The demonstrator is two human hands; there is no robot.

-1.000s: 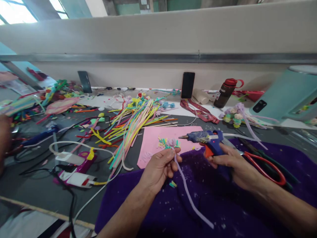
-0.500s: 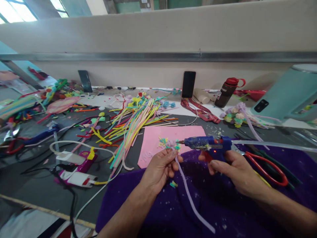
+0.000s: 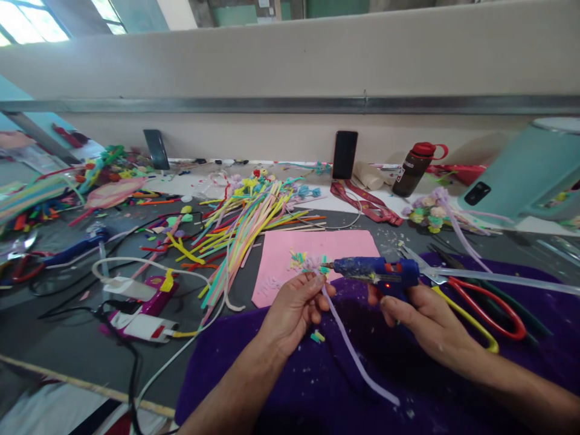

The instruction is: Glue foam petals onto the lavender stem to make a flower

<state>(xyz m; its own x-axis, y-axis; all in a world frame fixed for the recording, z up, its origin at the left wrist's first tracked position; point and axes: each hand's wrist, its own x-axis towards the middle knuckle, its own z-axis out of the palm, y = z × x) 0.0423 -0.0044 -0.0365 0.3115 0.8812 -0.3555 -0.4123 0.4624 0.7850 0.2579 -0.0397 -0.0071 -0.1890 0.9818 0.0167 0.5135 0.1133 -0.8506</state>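
Note:
Between thumb and fingers, my left hand pinches a lilac pipe-cleaner flower just under its head; the long stem hangs down toward me. My right hand is wrapped round the handle of a blue hot glue gun, its small red light on. The gun's nozzle points left and is at the right side of the flower head; whether it touches cannot be made out. A clear glue stick sticks out of the gun's back. Beneath the flower lies a pink sheet with small yellow and green clippings.
A purple cloth covers the near table. Red- and yellow-handled scissors lie right of my right hand. Colourful pipe cleaners are heaped at centre left, near a purple power strip with cables. Behind stand a phone and a bottle.
The glue gun has shifted slightly left and down, showing more of the scissors behind it. The lilac stem's lower end has swung a little right and up. My left hand barely moved.

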